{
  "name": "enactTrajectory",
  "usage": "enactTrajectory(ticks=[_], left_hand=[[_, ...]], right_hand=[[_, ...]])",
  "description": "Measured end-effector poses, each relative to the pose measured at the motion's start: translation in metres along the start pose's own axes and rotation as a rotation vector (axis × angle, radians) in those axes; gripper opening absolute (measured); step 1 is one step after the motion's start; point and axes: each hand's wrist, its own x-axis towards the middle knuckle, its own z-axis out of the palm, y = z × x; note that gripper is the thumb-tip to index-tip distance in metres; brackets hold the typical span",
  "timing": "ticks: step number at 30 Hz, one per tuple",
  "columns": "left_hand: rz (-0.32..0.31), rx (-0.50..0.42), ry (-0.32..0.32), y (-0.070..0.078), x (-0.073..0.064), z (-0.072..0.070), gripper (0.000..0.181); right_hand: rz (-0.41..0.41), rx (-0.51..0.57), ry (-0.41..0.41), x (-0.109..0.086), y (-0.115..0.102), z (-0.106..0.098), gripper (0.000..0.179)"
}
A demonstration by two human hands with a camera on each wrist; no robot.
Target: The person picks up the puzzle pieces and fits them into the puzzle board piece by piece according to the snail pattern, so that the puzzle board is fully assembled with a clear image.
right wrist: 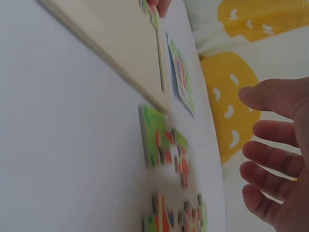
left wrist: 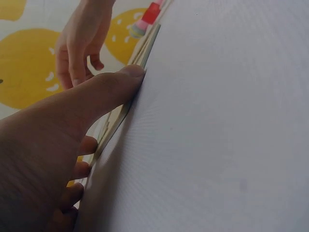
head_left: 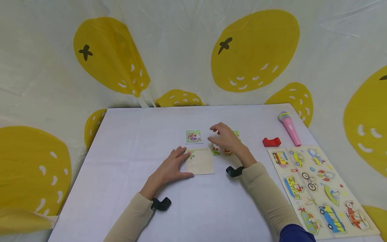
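My left hand [head_left: 170, 169] holds the left side of a small square wooden puzzle tray [head_left: 201, 164]. The thumb lies along the near edge, and the fingers are at the far left corner. A green jigsaw piece [head_left: 191, 154] sits in that corner, by the fingertips. Over several loose jigsaw pieces right of the tray hovers my right hand [head_left: 228, 138], its fingers loosely bent and nothing in them. In the right wrist view, a green and red jigsaw piece [right wrist: 153, 135] lies close to the tray's corner; more pieces are below it.
A picture card [head_left: 193, 136] with a matching green border lies beyond the tray. To the right are a red block [head_left: 271, 142], a pink toy microphone [head_left: 290, 129] and a large wooden vehicle puzzle board [head_left: 312, 201]. A fruit-print curtain [head_left: 181, 50] hangs behind the white table [head_left: 133, 134].
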Motion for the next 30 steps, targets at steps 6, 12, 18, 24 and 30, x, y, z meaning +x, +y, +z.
enactTrajectory(ticks=[6, 12, 18, 24, 30], left_hand=[[0.007, 0.001, 0.006, 0.001, 0.000, 0.001, 0.091], [-0.001, 0.006, 0.009, 0.001, 0.000, 0.000, 0.091], [0.023, 0.009, 0.020, 0.000, 0.000, 0.002, 0.090], [0.016, -0.001, 0.013, 0.000, 0.001, 0.003, 0.091], [0.011, 0.009, 0.015, 0.000, 0.001, 0.004, 0.091]], right_hand=[[0.041, -0.013, -0.005, 0.007, 0.019, -0.011, 0.052], [0.042, -0.025, -0.016, 0.014, 0.035, -0.019, 0.049], [0.069, -0.028, -0.028, 0.019, 0.050, -0.022, 0.045], [0.115, -0.036, -0.055, 0.020, 0.062, -0.021, 0.044], [0.124, -0.078, -0.075, 0.020, 0.074, -0.017, 0.042]])
